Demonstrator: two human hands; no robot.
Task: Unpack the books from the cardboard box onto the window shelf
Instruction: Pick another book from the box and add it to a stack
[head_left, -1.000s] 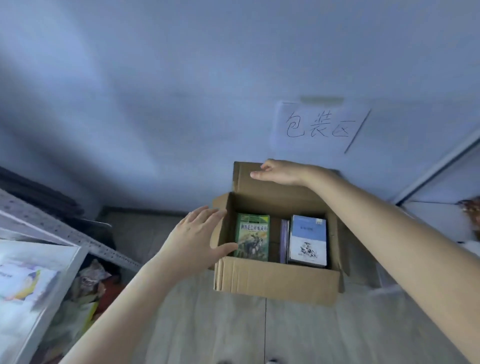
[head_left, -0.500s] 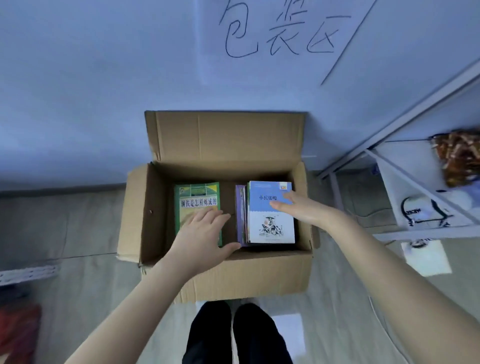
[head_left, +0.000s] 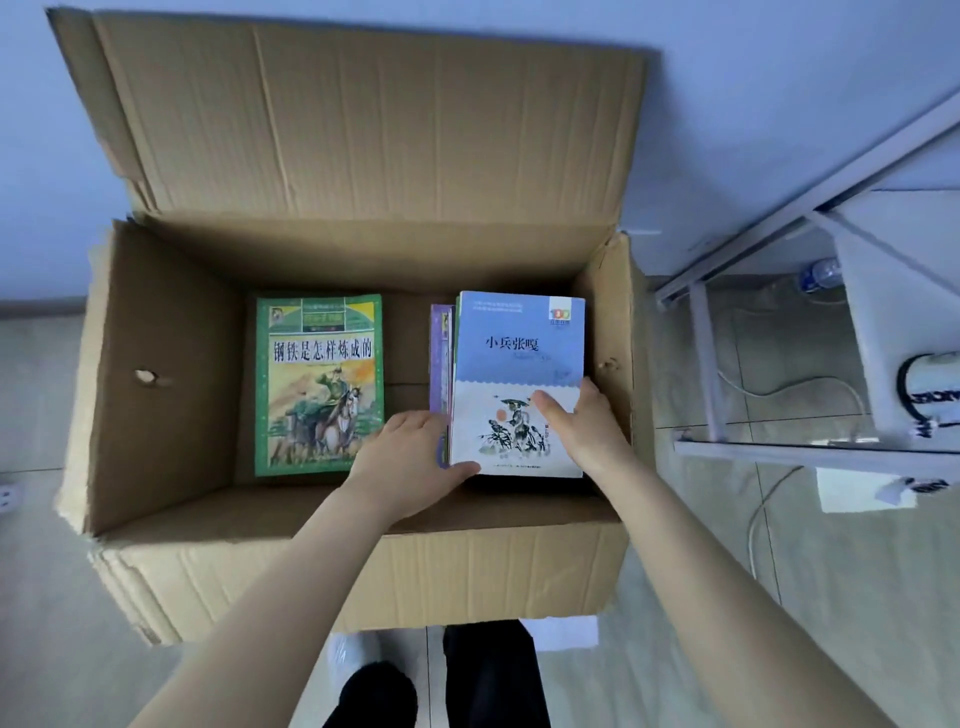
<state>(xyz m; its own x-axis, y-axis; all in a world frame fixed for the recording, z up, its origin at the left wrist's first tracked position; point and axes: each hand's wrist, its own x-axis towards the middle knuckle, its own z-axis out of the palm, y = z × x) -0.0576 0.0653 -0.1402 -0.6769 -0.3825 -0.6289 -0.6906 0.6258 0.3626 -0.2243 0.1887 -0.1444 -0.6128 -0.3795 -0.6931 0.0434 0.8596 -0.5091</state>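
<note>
Books sit inside the open cardboard box (head_left: 171, 374), which rests on the tiled floor (head_left: 831, 597) against a pale blue wall (head_left: 779, 104). Box flaps folded out; far flap stands up against the wall.

Two lots inside:
- Green book (head_left: 318, 384), flat on the box bottom at left, cover up, a rider on a horse in the picture. Untouched, though the left hand is just beside its near right corner.
- Stack of books (head_left: 440, 364) at right, close to the right wall of the box. Top one is a blue-and-white book (head_left: 514, 353), cover up, ink drawing on the lower half. A purple edge shows under it on the left side.

Left hand (head_left: 410, 467): reaches into the box, fingers curled against the left edge of the stack, thumb lying along the near bottom edge of the blue-and-white book. Grip clamped on the stack from the left.

Right hand (head_left: 587, 431): thumb pressed on the cover, fingers tucked down between the stack's right edge and the box wall. Grip clamped on the stack from the right.

Stack looks level; cannot tell whether it is off the box bottom.

Right of the box: white metal rack (head_left: 727, 249), a white cable (head_left: 763, 499) on the floor, a plastic bottle (head_left: 818, 274) lying behind the rack. Dark trouser legs (head_left: 488, 675) at the bottom edge, near the box front.
</note>
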